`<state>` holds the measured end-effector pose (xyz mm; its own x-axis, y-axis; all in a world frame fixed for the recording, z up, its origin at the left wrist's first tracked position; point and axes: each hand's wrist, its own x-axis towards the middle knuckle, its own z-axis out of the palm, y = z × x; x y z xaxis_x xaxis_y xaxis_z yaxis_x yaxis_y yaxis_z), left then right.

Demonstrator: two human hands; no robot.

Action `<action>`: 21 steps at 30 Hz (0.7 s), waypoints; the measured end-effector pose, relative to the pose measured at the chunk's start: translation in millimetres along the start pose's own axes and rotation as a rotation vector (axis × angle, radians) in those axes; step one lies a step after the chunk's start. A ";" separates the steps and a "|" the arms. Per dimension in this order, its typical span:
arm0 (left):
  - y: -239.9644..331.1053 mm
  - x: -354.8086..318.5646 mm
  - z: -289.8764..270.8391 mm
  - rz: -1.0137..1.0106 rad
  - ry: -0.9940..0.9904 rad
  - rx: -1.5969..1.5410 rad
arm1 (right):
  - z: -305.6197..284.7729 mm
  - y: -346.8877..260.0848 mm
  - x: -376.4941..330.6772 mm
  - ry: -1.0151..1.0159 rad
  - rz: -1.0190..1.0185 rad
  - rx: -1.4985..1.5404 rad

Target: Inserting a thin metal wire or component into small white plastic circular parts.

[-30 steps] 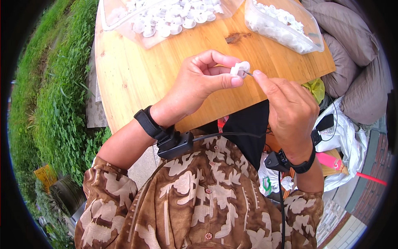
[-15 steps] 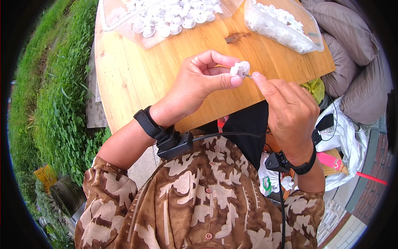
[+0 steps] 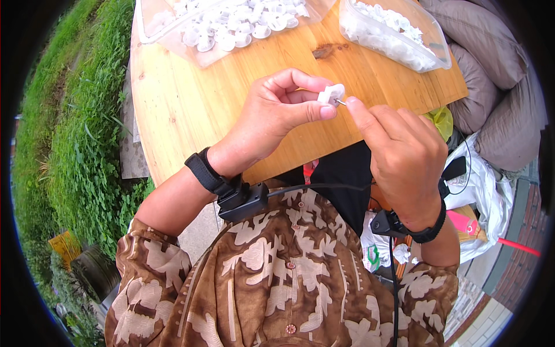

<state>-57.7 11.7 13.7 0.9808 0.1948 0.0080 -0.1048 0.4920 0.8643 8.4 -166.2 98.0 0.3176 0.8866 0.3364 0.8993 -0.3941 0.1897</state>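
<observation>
We are holding a small white moulded plastic clip [image 3: 331, 93] up in front of our chest, over the near edge of the round pale wooden table [image 3: 191, 110]. Our left hand [image 3: 272, 113] is curling closed around it, thumb pressing from below and forefinger arching over the top, so the clip is sitting pinched at the fingertips. Our right hand [image 3: 402, 153] is coming in from the right, its thumb and forefinger nipped together on a thin grey metal pin [image 3: 341, 102]. The pin is lying roughly level, its long axis running left to right, its tip touching the clip's right face; the right hand is just beside the clip, and the two hands are almost meeting. Whether the pin is already seated in the clip we cannot tell, since the fingers are hiding the joint.

The clip is looking hard, smooth and blocky; the pin slim and rigid. Farther out on the table, a clear soft plastic bag [image 3: 231, 26] is lying open, full of similar white round pieces, and to its right a clear rigid plastic tub [image 3: 399, 34] is holding more white parts. The tabletop is showing grain and a dark knot.
</observation>
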 end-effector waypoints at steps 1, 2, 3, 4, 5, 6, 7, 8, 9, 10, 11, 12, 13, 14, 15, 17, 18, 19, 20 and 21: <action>-0.5 0.4 -0.3 0.002 -0.002 0.012 | 2.5 1.3 1.4 0.047 -0.041 -0.027; -0.8 0.7 -0.3 0.005 -0.005 0.023 | 3.8 2.0 2.1 0.094 -0.082 -0.054; -1.0 0.6 -0.7 0.004 -0.003 0.024 | 3.6 1.1 3.1 0.094 -0.082 -0.052; -1.0 0.4 -1.0 0.000 -0.001 0.052 | 2.0 -0.5 5.2 0.064 -0.088 -0.063; -1.2 0.1 -1.1 -0.004 0.001 0.080 | 0.4 -2.4 7.4 0.034 -0.093 -0.074; -1.3 0.4 -0.6 -0.007 -0.001 0.079 | -1.4 -4.9 10.2 0.032 -0.091 -0.074; -1.6 0.6 0.1 -0.003 -0.019 0.099 | -3.2 -7.7 13.1 -0.022 -0.095 -0.099; -1.9 1.0 0.5 0.000 -0.036 0.119 | -5.2 -8.7 15.1 -0.076 -0.100 -0.123; -2.1 1.0 -0.2 0.000 -0.038 0.120 | -6.9 -8.5 15.9 -0.076 -0.098 -0.123; -2.2 1.1 -1.1 -0.001 -0.038 0.121 | -8.8 -8.2 16.6 -0.089 -0.091 -0.116; -2.2 1.5 -1.8 -0.003 -0.039 0.121 | -10.7 -8.0 17.5 -0.103 -0.083 -0.108; -1.4 1.3 -1.9 -0.001 -0.035 0.121 | -13.3 -6.4 17.4 -0.102 -0.087 -0.106; -0.1 1.4 -1.8 -0.008 -0.030 0.096 | -16.4 -3.1 15.9 -0.124 -0.057 -0.047; 0.7 1.5 -2.2 -0.015 -0.026 0.069 | -18.0 -0.1 14.1 -0.147 -0.027 0.013; 0.9 1.7 -2.6 -0.013 -0.025 0.068 | -18.0 2.4 11.6 -0.147 -0.028 0.012; 1.2 1.8 -3.4 -0.069 -0.020 -0.001 | -15.5 6.2 6.5 -0.070 0.061 0.113; 1.3 1.8 -3.5 -0.069 -0.018 -0.002 | -13.9 6.9 4.8 -0.071 0.059 0.114; 1.7 1.7 -3.0 -0.084 -0.024 -0.040 | -12.3 7.4 3.4 -0.066 0.083 0.141; 1.7 1.3 -3.0 -0.099 -0.030 -0.079 | -10.5 7.4 2.4 -0.060 0.106 0.168; 1.3 1.3 -2.8 -0.099 -0.031 -0.079 | -9.7 6.5 1.6 -0.061 0.107 0.166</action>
<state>-57.0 15.0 13.5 0.9915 0.1162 -0.0586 -0.0188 0.5733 0.8191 11.8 -169.7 108.7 0.4266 0.8569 0.2894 0.8953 -0.4455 -0.0006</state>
